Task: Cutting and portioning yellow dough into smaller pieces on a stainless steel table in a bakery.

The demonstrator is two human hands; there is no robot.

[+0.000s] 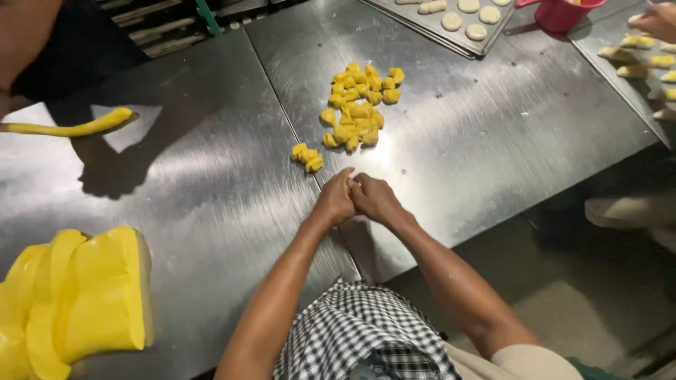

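Note:
My left hand and my right hand are pressed together on the steel table, fingers curled in. A small bit of yellow dough shows between them. Just beyond the hands lies a small clump of yellow dough pieces. Farther back sits a pile of several yellow dough pieces.
A large yellow dough slab lies at the near left. A long yellow dough rope runs at the left by another person's dark sleeve. A tray of pale dough rounds, a red cup and another person's hand are at the back right.

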